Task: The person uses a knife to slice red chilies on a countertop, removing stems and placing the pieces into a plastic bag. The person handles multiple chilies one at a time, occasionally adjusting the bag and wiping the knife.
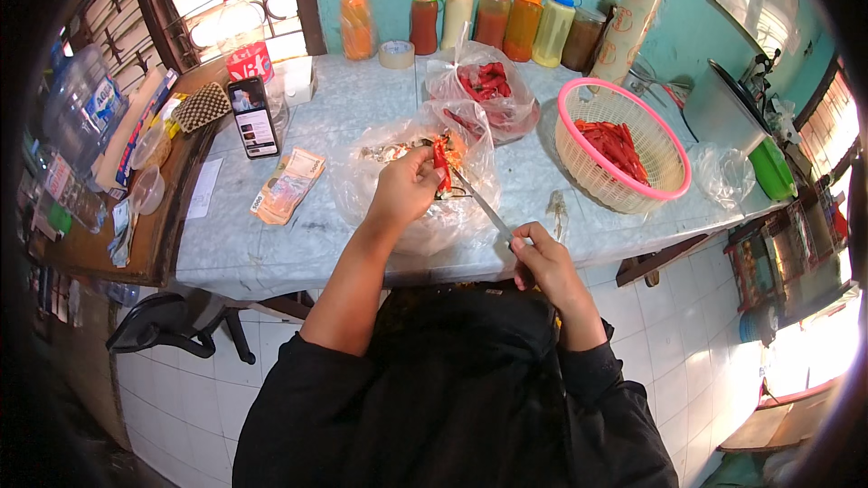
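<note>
My left hand (407, 183) pinches a red chili pepper (440, 154) above an opened clear plastic bag (358, 192). Scraps of chili and stems lie in that bag. Closed around a handle, my right hand (548, 264) holds a knife (488, 208). Its long blade slants up and left, and the tip reaches the chili; whether it cuts into the flesh I cannot tell. Behind stands another clear bag (443, 81) with red chilies (485, 83) inside. To the right, cut or whole red chilies (615, 150) fill part of a cream basket with a pink rim (684, 176).
Sauce bottles (493, 16) and a tape roll (396, 55) line the wall. A propped phone (254, 117) and banknotes (289, 185) are on the left. A crumpled plastic bag (723, 173) and a large pot (723, 113) sit at right. The marbled table (235, 258) has its edge near me.
</note>
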A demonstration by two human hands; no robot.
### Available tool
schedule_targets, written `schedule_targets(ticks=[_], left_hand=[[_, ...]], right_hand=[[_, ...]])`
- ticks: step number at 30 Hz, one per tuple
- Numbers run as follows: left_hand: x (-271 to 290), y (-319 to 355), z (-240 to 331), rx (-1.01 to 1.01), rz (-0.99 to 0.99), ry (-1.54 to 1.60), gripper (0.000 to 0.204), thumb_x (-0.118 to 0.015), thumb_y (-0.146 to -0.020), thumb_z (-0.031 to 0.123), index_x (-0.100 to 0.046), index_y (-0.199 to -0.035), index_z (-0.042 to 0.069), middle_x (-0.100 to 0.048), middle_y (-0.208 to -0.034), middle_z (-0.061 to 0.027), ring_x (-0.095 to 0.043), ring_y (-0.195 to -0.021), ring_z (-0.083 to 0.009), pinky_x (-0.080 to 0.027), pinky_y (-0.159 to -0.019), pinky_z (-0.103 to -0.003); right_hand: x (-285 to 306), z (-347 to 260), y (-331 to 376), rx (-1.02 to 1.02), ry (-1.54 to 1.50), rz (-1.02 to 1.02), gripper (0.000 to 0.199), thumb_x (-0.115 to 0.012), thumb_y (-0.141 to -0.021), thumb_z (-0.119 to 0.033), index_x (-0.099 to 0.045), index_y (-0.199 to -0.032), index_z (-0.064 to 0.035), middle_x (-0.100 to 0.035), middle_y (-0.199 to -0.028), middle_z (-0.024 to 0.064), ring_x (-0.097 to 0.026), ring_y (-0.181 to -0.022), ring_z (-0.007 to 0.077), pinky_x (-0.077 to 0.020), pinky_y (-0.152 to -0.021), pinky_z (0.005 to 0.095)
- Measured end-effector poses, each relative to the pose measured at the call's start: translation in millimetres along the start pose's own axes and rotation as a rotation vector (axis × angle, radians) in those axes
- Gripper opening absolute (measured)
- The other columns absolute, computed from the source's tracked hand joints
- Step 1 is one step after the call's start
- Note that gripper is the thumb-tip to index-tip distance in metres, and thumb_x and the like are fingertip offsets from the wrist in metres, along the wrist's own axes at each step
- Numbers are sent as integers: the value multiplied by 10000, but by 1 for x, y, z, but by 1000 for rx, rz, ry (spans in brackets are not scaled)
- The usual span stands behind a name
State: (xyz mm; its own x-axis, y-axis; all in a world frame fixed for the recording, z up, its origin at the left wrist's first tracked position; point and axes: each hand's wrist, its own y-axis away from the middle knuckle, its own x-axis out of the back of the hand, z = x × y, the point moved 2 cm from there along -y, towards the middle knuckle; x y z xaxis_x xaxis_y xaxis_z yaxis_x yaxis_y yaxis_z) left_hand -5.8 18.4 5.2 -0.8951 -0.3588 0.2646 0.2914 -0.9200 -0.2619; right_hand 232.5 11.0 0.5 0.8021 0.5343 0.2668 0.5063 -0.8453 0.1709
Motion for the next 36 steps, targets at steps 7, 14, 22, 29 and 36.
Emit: schedule_targets(ticks=[7,14,22,29,36], left_hand=[[2,3,-6,-38,-73,105,221,-539,-866,52,-578,-1069,-27,-586,-765,12,-509,-656,-45,-417,-616,-204],[6,7,5,192,-193,506,202,-458,-904,78,-586,-1050,22,-604,-846,-2,-534,-724,-65,-444,-686,-219],[5,6,7,290,-314,410,222,-447,-906,104,-585,-1064,32,-606,-867,0,-541,-743,-65,-450,-698,-215],[6,-1,11,321,-268,446,232,-484,-894,143,-600,-1059,28,-615,-903,-30,-569,-778,-88,-472,-703,-221],[17,-13,29,297,-389,363,285,-502,-839,93,-590,-1099,16,-629,-984,-73,-601,-907,-143,-481,-775,-257]], right_hand=[[3,1,-3,-50,49,51,257,-499,-913,-304,-516,-970,-54,-528,-564,47,-526,-497,134,-406,-491,269],[4,0,1,-59,166,52,283,-484,-911,-339,-516,-975,-65,-533,-546,53,-535,-507,153,-410,-522,293],[5,4,-2,-35,132,52,281,-473,-917,-346,-515,-977,-75,-528,-561,52,-532,-529,153,-408,-541,293],[9,-1,-1,-14,266,76,288,-490,-901,-362,-519,-987,-88,-563,-612,88,-583,-609,223,-434,-592,333],[11,0,-1,124,582,173,319,-523,-864,-388,-506,-1007,-104,-610,-692,133,-610,-699,330,-460,-639,394]])
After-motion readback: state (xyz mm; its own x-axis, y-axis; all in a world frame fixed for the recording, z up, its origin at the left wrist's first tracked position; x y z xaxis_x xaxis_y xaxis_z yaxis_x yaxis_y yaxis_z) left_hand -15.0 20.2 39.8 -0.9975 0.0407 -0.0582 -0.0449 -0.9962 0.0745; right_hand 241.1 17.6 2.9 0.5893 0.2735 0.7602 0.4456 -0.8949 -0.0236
